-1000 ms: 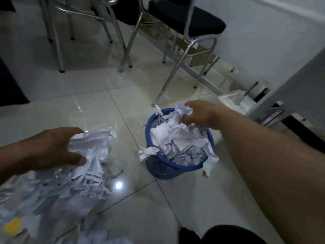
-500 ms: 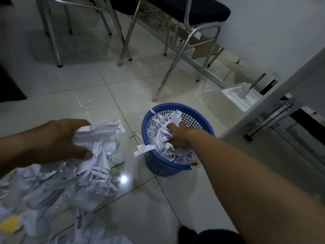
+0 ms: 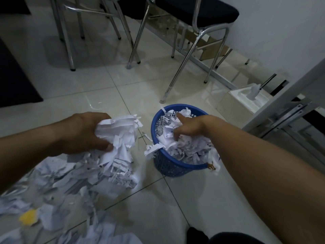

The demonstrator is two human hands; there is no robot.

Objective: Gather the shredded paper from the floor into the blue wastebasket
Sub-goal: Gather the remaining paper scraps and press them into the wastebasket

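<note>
Now shredded paper point(image 3: 190, 149) fills the blue wastebasket point(image 3: 168, 167); right hand point(image 3: 190, 128) inside, grip released; left hand point(image 3: 82, 132) grasps more.

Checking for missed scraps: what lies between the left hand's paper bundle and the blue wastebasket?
Head view: mostly bare floor tile, with a few loose paper strips near the wastebasket; the left hand grips its bundle.

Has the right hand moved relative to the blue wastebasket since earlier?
Yes: the right hand went from the far rim of the blue wastebasket down into it.
</note>
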